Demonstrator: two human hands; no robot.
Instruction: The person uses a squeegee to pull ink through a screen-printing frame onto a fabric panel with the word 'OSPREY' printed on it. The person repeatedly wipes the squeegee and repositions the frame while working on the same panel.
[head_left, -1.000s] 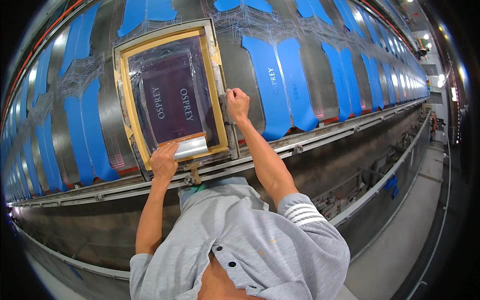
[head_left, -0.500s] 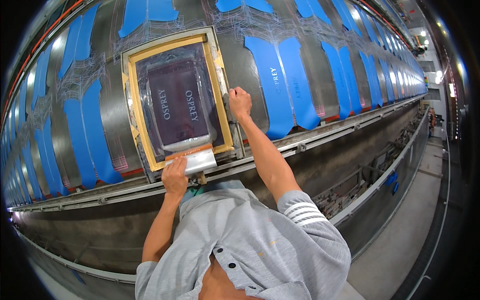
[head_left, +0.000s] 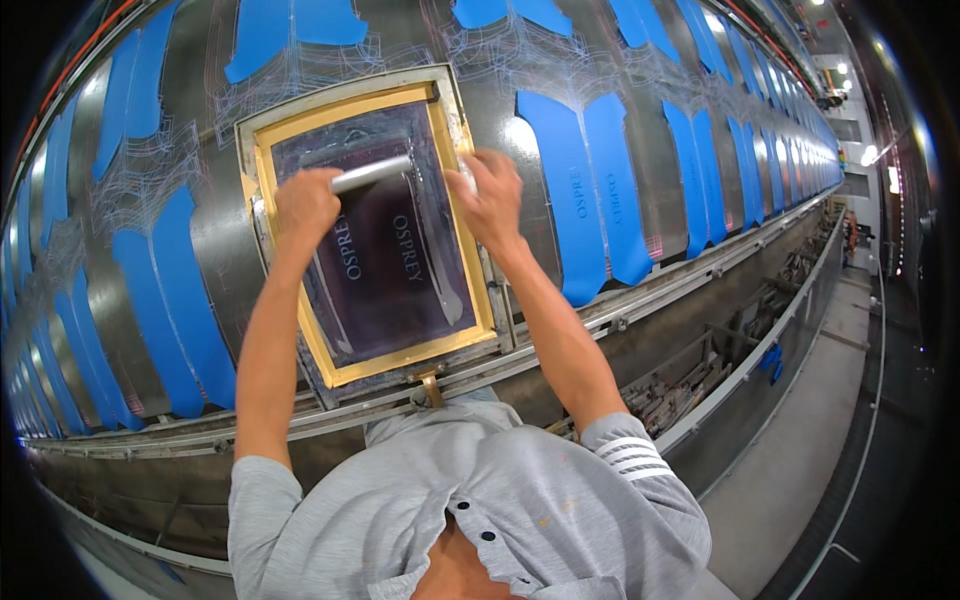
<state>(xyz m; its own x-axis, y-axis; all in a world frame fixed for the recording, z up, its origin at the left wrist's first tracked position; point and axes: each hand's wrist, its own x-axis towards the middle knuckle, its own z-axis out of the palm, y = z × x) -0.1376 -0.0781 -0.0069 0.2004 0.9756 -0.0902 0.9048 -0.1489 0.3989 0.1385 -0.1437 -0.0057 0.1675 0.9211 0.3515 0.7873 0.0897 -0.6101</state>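
While both arms reached up over the long metal bench (head_left: 215, 235), the left hand (head_left: 305, 203) had its fingers clenched round the left end of a silver squeegee (head_left: 372, 173), which lay across the upper part of the dark mesh of a printing screen (head_left: 385, 265). The right hand (head_left: 488, 197) rested at the screen's right edge, near the upper corner of the yellow wooden frame (head_left: 470, 225); its fingers were curled there, but whether they gripped the squeegee's right end or only the frame could not be told. The screen lay flat on the bench, slightly turned, its lower edge close to the metal rail (head_left: 560, 340) that ran along the bench's near side. White lettering showed on the mesh below the squeegee. Blue fabric pieces (head_left: 590, 190) lay in pairs on the bench to either side of the screen, one pair just to the right of the frame and another (head_left: 170, 300) just to the left. A grey collared shirt (head_left: 470, 500) with a striped sleeve filled the lower part of the view.
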